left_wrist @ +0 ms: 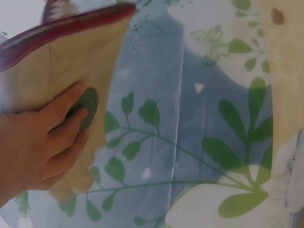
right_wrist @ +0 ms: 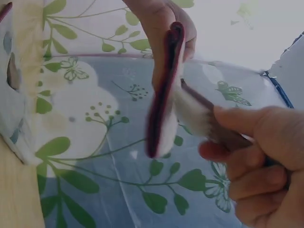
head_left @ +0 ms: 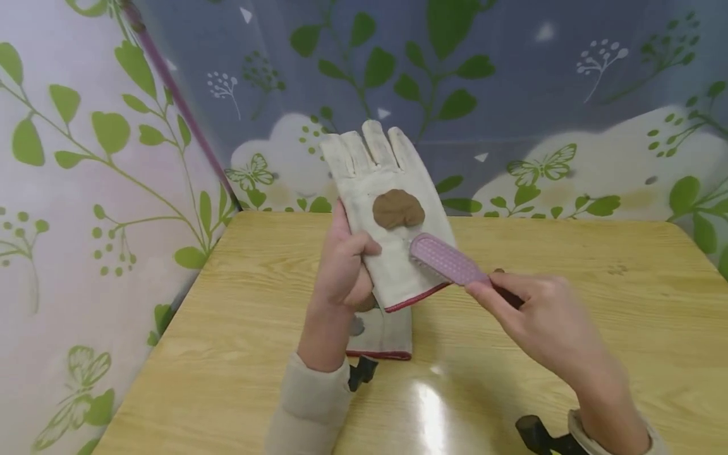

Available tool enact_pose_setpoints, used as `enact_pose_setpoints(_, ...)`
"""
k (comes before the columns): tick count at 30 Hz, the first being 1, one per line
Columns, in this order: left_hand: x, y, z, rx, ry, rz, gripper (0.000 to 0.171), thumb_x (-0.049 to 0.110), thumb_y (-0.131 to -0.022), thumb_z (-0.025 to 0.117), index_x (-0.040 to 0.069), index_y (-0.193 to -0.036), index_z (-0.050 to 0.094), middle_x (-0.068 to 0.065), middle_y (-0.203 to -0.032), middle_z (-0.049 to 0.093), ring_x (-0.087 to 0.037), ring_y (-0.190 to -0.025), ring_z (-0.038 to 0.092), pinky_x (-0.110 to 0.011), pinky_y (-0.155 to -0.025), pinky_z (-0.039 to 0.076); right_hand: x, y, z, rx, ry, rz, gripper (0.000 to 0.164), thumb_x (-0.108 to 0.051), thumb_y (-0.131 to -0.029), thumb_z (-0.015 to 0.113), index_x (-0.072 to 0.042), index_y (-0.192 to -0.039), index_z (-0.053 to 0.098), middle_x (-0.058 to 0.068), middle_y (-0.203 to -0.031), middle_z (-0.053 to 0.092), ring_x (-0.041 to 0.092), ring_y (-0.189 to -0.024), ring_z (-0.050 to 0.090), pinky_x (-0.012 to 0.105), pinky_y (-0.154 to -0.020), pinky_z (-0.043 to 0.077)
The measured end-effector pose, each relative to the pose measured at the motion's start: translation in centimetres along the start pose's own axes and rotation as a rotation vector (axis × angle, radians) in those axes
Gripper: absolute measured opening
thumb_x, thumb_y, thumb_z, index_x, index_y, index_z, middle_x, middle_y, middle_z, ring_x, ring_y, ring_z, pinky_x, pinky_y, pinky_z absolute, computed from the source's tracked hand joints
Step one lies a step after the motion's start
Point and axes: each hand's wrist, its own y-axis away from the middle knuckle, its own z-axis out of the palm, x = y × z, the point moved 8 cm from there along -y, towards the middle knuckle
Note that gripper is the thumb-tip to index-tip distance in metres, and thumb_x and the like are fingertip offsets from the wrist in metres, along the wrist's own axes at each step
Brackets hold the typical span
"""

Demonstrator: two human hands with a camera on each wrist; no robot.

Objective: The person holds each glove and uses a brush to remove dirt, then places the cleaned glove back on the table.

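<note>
My left hand [head_left: 344, 265] grips a white cloth work glove [head_left: 392, 167], its thumb on the face and its fingers behind. The glove has a brown blotch [head_left: 398, 208] on its palm, a red-edged cuff and fingers pointing up. On its back, in the left wrist view, a dark round patch [left_wrist: 88, 109] is partly covered by the fingers. In my right hand [head_left: 548, 322] is the handle of a brush with a purple dotted back [head_left: 449, 258]. Its pale bristles [right_wrist: 194, 116] face the glove's lower palm; exact contact is hard to tell.
A second white glove [head_left: 392, 335] with a red hem and greyish spots lies on the wooden table [head_left: 227, 354], partly hidden by the left hand and held glove. Leaf-patterned fabric [head_left: 512, 76] hangs behind the table's far edge, with a similar pale wall [head_left: 74, 189] at left.
</note>
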Motion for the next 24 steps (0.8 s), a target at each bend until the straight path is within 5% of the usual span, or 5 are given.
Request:
enact_pose_setpoints(4,0.0,0.0,1.1,-0.018,0.023,0.145,0.101,-0.024,-0.060,0.021,0.019,-0.150,0.006,-0.007,-0.153,0.020,-0.023,-0.140,0.023,-0.041,-0.113,0.021,-1.2,0.3,0.4,0.139,0.075,-0.019,0.014,-0.019,-0.084,0.070,-0.007,-0.077,0.070,-0.009,-0.051,0.044,0.001,-0.042,0.031,0.016,-0.038,0.025)
enact_pose_setpoints(9,1.1,0.4,1.9,0.003,0.053,0.347,0.101,-0.025,-0.057,0.018,0.017,-0.148,0.008,-0.013,-0.152,0.018,-0.027,-0.140,0.022,-0.044,-0.112,0.023,-2.1,0.4,1.1,0.228,0.029,-0.058,0.021,-0.020,-0.086,0.068,-0.008,-0.070,0.063,-0.007,-0.050,0.042,0.002,-0.042,0.029,0.016,-0.038,0.024)
enact_pose_setpoints(24,0.8,0.7,2.5,-0.043,0.099,0.271,0.101,-0.025,-0.060,0.019,0.021,-0.149,0.004,-0.010,-0.153,0.015,-0.026,-0.141,0.021,-0.044,-0.112,0.022,-1.8,-0.1,0.1,0.265,0.055,-0.071,0.017,-0.016,-0.083,0.071,-0.001,-0.075,0.069,-0.002,-0.050,0.049,0.003,-0.041,0.033,0.016,-0.038,0.025)
